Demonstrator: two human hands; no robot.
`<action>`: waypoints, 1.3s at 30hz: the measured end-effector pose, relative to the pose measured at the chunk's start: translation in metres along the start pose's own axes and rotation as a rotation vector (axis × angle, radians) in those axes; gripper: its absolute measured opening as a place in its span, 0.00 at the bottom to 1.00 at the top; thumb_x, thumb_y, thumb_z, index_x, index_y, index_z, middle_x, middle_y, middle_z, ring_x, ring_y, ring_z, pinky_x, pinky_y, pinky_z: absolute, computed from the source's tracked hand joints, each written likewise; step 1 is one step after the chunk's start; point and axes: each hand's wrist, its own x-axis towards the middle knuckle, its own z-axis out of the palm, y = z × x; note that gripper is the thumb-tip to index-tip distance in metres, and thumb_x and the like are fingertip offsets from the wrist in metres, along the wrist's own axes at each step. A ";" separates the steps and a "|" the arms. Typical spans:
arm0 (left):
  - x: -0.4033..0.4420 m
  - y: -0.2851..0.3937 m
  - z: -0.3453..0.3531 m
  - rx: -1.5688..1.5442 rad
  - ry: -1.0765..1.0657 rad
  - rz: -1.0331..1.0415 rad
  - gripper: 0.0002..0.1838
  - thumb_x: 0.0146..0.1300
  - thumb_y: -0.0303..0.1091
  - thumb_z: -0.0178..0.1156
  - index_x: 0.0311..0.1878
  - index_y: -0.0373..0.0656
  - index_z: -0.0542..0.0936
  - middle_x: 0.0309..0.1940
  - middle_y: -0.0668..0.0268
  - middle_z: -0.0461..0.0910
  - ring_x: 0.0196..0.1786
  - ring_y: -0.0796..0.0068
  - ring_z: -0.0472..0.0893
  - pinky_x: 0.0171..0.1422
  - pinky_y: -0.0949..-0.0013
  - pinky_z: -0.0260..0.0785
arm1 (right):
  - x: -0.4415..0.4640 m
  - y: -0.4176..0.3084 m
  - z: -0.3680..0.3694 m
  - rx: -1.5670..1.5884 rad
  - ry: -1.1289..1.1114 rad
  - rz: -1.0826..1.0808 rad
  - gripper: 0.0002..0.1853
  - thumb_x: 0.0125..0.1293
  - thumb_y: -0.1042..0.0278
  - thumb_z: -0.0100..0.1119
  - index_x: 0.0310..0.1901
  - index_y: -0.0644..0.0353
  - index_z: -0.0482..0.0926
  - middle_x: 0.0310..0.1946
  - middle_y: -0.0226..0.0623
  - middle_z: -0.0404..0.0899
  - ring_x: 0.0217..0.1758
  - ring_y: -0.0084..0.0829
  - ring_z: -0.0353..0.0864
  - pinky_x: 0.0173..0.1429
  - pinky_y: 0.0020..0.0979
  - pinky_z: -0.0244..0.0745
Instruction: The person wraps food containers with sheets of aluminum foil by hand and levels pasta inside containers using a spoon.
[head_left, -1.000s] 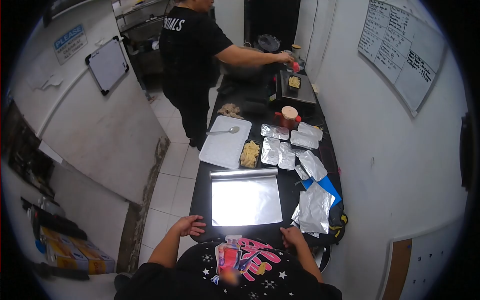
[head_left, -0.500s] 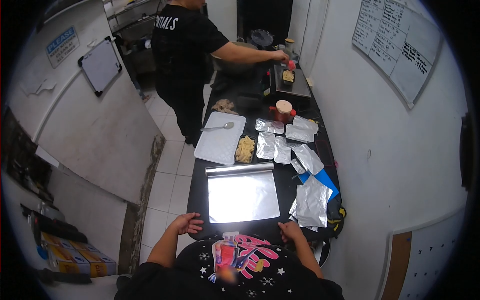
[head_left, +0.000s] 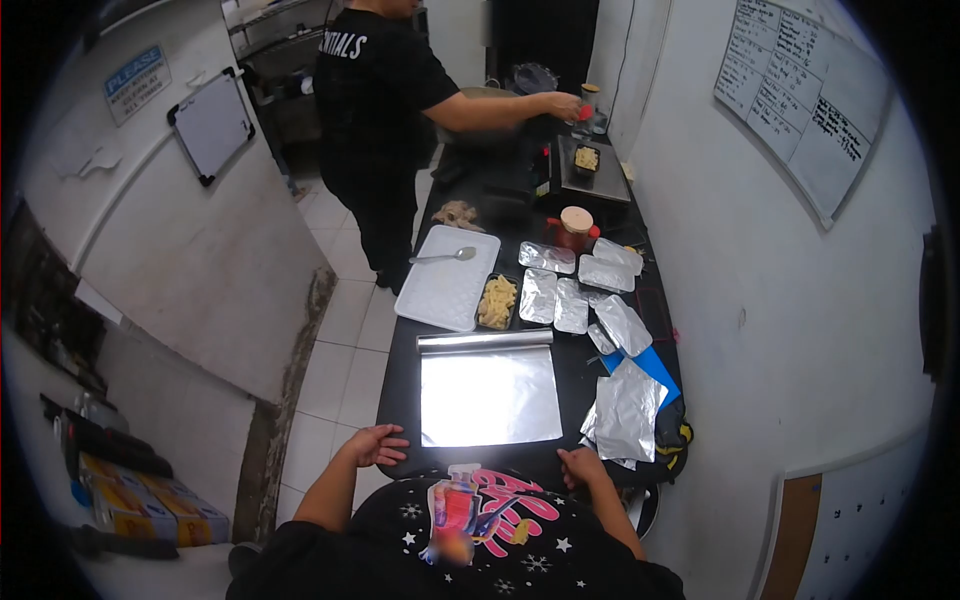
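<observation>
My left hand rests at the near left table edge, fingers stretched out and holding nothing. At the near right edge lies my right hand, its fingers loosely bent and apart, with nothing visible in it. Between and beyond them a sheet of aluminium foil is spread flat, still joined to its roll at the far end. Neither hand touches the foil. Just past the roll stands a black tray of pasta-like yellow food. Cut foil sheets are piled to the right, over something blue.
Several foil-covered trays stand at centre right, near a red jug. A white tray bears a spoon. Farther back, a co-worker holds something red near a food tray on a scale.
The co-worker's hand with the red thing has lifted away from the food tray on the scale. My view has shifted slightly; my hands stay in place.
</observation>
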 end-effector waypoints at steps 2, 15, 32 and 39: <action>-0.001 0.000 0.002 0.026 0.010 0.011 0.21 0.75 0.47 0.43 0.64 0.46 0.67 0.54 0.54 0.79 0.46 0.52 0.84 0.42 0.57 0.82 | 0.002 0.005 0.000 0.016 -0.008 -0.013 0.28 0.70 0.48 0.51 0.24 0.67 0.78 0.17 0.42 0.80 0.16 0.33 0.81 0.22 0.33 0.77; 0.001 -0.001 0.003 0.018 -0.017 -0.006 0.22 0.74 0.48 0.44 0.63 0.46 0.68 0.54 0.56 0.79 0.46 0.56 0.85 0.42 0.59 0.81 | -0.008 -0.005 0.000 -0.038 0.031 -0.032 0.28 0.71 0.50 0.49 0.23 0.68 0.78 0.15 0.43 0.79 0.15 0.35 0.81 0.20 0.34 0.77; -0.001 -0.001 0.006 -0.005 0.001 -0.009 0.21 0.75 0.47 0.43 0.62 0.46 0.68 0.51 0.57 0.81 0.44 0.56 0.85 0.39 0.60 0.81 | -0.006 -0.004 -0.002 0.000 0.004 -0.009 0.27 0.71 0.49 0.50 0.22 0.66 0.77 0.15 0.42 0.78 0.14 0.34 0.80 0.18 0.33 0.74; -0.001 -0.001 0.006 -0.005 0.010 -0.003 0.21 0.75 0.48 0.43 0.62 0.46 0.69 0.51 0.56 0.81 0.44 0.56 0.85 0.39 0.60 0.81 | -0.003 0.000 -0.001 0.004 0.005 -0.020 0.27 0.71 0.49 0.51 0.22 0.66 0.76 0.15 0.42 0.78 0.14 0.34 0.79 0.18 0.33 0.74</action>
